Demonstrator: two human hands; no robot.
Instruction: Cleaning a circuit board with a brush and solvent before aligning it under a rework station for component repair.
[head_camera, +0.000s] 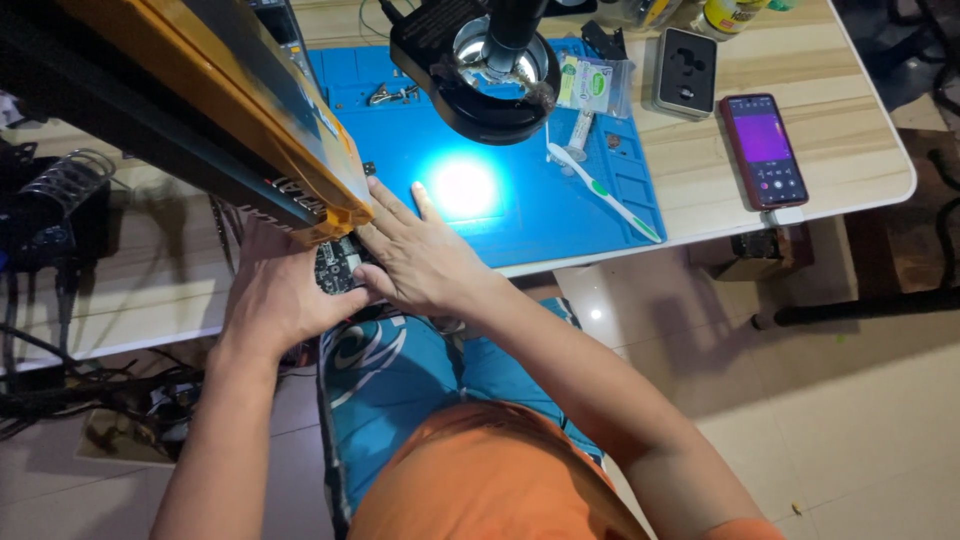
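Down at the near edge of the tabletop (850, 150), both hands close on a small dark circuit board (335, 268) that shows only as a sliver between them: the left hand (275, 295) wraps it from the left with fingers curled in a closed grip around its edge, while the right hand (420, 258) lies over it from the right, fingers stretched flat and together, pressing on the board rather than pinching it. Most of the board is hidden under the palms, so its full shape cannot be told. Just above the hands a large orange and black frame (230, 110) slants across the view, its lower corner almost touching the knuckles. Beyond the right hand spreads a blue work mat (560, 215) with a bright spot of light (465, 188) on it, cast from a black ring lamp with a lens (490, 70) hanging over the mat. A white and green toothbrush (600, 190) lies slantwise on the mat's right side, near small packets (592, 82). Further right, on bare wood, sit a grey case (686, 72) and a smartphone (763, 150) with a lit purple screen. At far left stands a coiled soldering iron holder (62, 180)
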